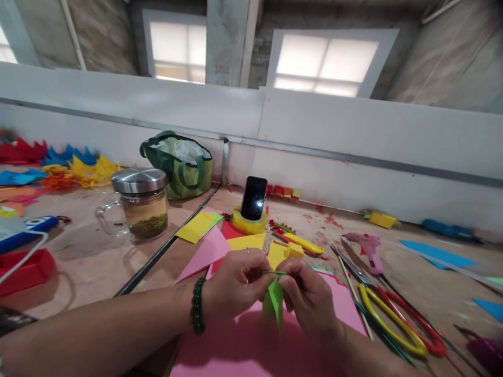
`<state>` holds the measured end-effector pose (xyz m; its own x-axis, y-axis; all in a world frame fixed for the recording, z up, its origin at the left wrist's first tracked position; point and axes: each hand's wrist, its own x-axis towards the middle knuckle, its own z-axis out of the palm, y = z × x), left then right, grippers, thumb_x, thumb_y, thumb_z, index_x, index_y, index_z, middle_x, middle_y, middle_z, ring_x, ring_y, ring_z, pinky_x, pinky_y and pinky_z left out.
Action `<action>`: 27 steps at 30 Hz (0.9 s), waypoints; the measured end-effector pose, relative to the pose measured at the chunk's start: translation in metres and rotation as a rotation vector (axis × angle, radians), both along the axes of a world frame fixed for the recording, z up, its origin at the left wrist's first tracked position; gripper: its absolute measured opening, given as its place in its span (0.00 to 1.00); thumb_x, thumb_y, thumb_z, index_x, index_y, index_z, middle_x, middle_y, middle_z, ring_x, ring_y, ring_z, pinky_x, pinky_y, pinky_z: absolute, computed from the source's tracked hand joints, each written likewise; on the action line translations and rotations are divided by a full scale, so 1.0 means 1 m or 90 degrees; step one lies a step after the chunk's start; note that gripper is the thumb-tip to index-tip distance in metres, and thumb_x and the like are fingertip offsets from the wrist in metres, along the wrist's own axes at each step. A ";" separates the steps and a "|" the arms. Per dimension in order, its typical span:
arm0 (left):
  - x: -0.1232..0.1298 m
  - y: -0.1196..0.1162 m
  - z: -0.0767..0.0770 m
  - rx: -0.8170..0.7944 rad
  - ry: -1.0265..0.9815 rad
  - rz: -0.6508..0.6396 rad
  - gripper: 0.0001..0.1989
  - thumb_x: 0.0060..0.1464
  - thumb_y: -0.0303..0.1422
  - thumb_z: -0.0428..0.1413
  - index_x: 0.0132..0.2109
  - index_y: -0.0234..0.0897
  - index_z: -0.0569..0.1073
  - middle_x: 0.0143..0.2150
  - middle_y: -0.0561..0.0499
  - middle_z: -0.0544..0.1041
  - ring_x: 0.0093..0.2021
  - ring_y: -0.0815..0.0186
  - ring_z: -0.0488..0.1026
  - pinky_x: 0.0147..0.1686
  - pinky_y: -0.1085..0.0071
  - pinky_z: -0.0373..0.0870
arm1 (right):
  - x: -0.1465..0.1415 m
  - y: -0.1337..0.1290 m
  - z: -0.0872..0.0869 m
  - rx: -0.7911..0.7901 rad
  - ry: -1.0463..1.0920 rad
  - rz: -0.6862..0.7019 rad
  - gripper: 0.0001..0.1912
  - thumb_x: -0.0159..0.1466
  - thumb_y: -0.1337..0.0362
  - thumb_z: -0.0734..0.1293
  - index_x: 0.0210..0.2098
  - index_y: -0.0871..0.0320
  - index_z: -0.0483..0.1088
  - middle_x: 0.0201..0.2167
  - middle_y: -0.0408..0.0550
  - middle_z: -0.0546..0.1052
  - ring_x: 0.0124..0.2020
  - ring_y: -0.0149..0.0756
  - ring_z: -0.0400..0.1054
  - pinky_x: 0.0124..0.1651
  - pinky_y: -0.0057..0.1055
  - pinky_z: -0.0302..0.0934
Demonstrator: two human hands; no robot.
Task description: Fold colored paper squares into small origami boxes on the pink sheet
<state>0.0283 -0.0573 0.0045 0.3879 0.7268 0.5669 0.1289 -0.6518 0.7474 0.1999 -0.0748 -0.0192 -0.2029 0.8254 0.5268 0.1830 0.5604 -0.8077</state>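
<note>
A small piece of green paper [274, 301] is held between both hands, with a fold in it and its lower part hanging down. My left hand [239, 280], with a dark green bead bracelet at the wrist, pinches its upper left edge. On the other side, the fingers of my right hand [308, 293] close on its upper right edge. Beneath the hands lies a large pink sheet [243, 348]. Just beyond the right hand sits a small yellow block [295, 250], near a yellow cutter [304, 243].
Scissors [369, 293] and a pink glue gun [367, 248] lie at the right. A phone [253, 198] stands on a yellow tape roll. Further left are a glass tea mug [144, 212], a green bag [188, 178] and a red tray [25, 272].
</note>
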 end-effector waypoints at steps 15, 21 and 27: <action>-0.001 -0.001 0.006 0.016 0.003 -0.053 0.11 0.55 0.27 0.53 0.28 0.28 0.77 0.23 0.45 0.77 0.23 0.69 0.71 0.25 0.76 0.66 | -0.004 0.003 0.008 0.049 0.054 -0.003 0.10 0.68 0.60 0.60 0.31 0.55 0.63 0.21 0.42 0.71 0.20 0.30 0.66 0.22 0.25 0.62; -0.004 -0.004 0.007 -0.048 0.000 -0.100 0.10 0.48 0.28 0.57 0.37 0.26 0.78 0.29 0.43 0.78 0.27 0.66 0.73 0.29 0.73 0.70 | -0.001 0.006 0.003 0.093 0.002 -0.090 0.10 0.68 0.60 0.60 0.32 0.56 0.65 0.26 0.43 0.69 0.26 0.31 0.64 0.28 0.27 0.62; 0.000 -0.002 0.003 -0.073 -0.016 -0.044 0.08 0.50 0.30 0.58 0.32 0.28 0.77 0.25 0.47 0.76 0.25 0.70 0.69 0.26 0.76 0.67 | -0.001 0.005 0.002 0.109 0.013 -0.068 0.09 0.70 0.63 0.57 0.33 0.55 0.63 0.27 0.43 0.69 0.25 0.30 0.64 0.27 0.27 0.62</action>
